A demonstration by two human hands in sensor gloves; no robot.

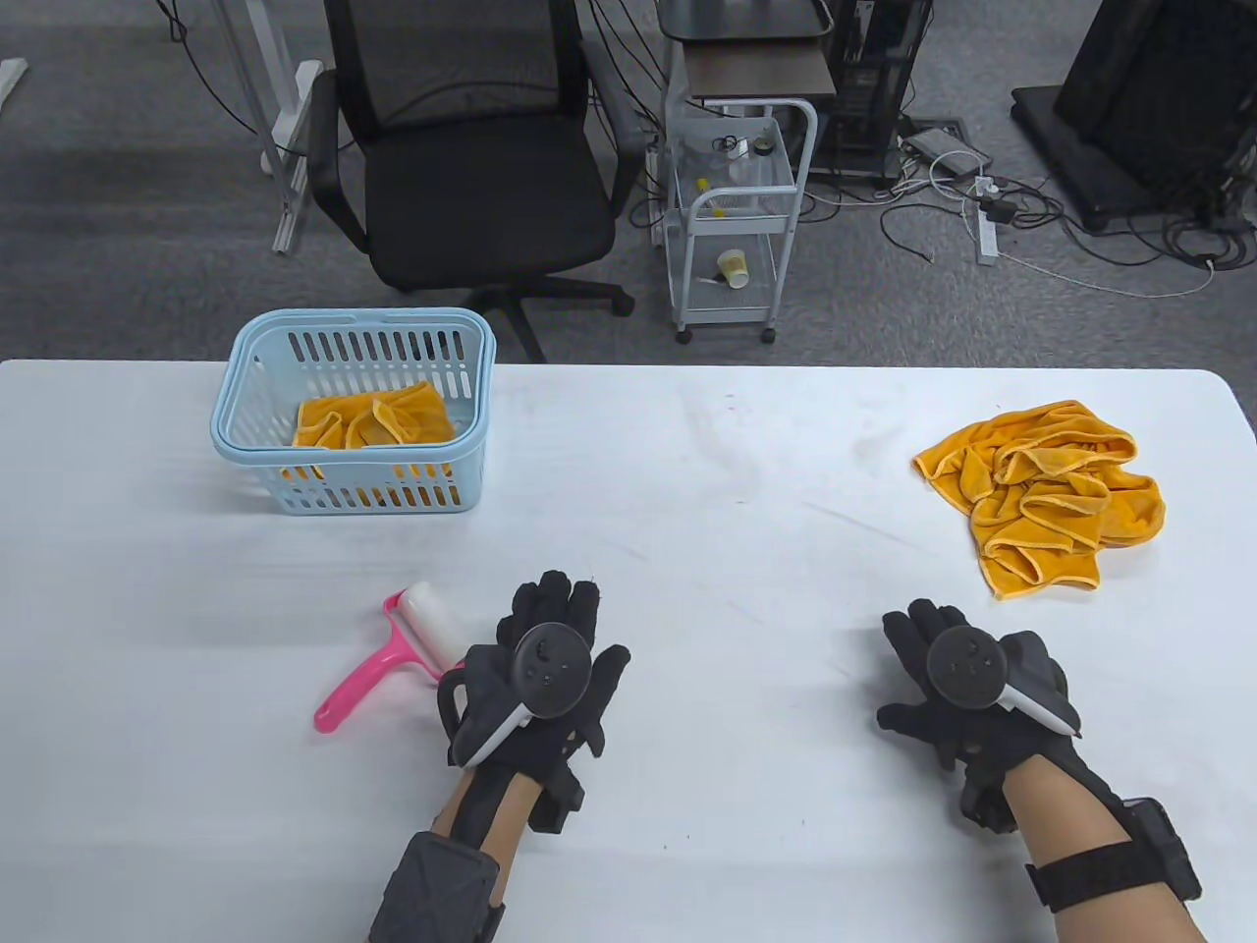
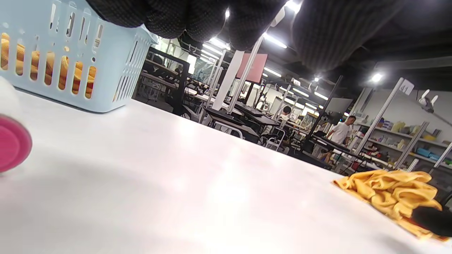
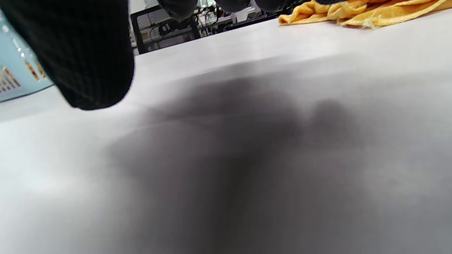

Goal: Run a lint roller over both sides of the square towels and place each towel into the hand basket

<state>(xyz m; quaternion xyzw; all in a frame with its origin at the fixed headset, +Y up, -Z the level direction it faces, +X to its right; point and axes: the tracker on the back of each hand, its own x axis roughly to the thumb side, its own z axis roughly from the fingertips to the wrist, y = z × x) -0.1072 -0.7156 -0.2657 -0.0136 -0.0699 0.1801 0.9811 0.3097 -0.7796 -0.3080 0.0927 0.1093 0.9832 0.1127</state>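
A crumpled heap of orange towels (image 1: 1046,494) lies at the right of the white table (image 1: 687,471); it also shows in the left wrist view (image 2: 392,194) and the right wrist view (image 3: 360,12). Another orange towel (image 1: 373,417) lies inside the light blue hand basket (image 1: 250,432) at the left back. The pink lint roller (image 1: 403,648) with its white roll lies on the table just left of my left hand (image 1: 550,629). That hand rests flat, fingers straight, holding nothing. My right hand (image 1: 933,648) also lies flat and holds nothing, just below the towel heap.
Beyond the table's far edge stand a black office chair (image 1: 471,147) and a white wire cart (image 1: 737,216). Cables lie on the floor at the back right. In the left wrist view the basket (image 2: 70,53) stands close at the left.
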